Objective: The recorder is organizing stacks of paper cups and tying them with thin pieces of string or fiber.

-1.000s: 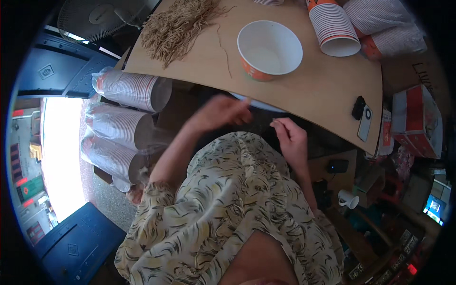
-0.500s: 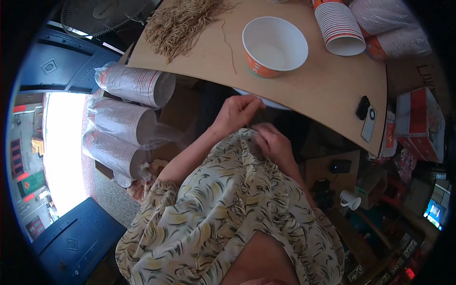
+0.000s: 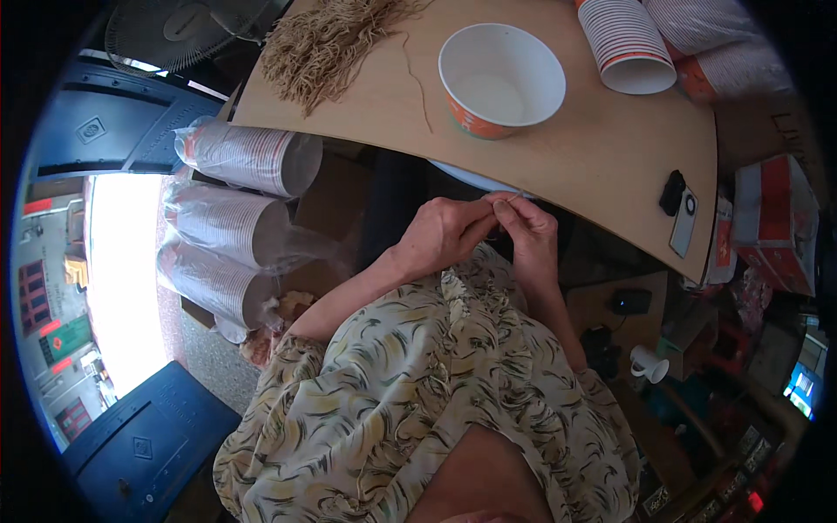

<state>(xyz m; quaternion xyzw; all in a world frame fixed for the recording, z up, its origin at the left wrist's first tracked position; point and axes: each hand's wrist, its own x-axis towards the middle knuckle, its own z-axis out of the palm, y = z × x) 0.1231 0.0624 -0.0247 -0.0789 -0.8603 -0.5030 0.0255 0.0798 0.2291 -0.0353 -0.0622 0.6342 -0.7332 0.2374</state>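
The table (image 3: 610, 166) bears a string tangle (image 3: 327, 52) left of a paper tub (image 3: 504, 83). Near its front edge, the left hand (image 3: 445, 231), fingers together, meets the right hand (image 3: 532, 234), which pinches a thin strand (image 3: 519, 196); whether the left grips it cannot be told.

Big dark letters stand on the brown box (image 3: 754, 131) at the far right. The white paper tub (image 3: 501, 83) on the table has an orange and green band with pale print, bent by its round side and too small to read well. The red and white box (image 3: 774, 227) on the right has small print, too blurry to read. The bright screen (image 3: 799, 390) at the right is a blur too. On the left, both blue doors, far (image 3: 100, 131) and near (image 3: 144, 436), wear a diamond-shaped badge.
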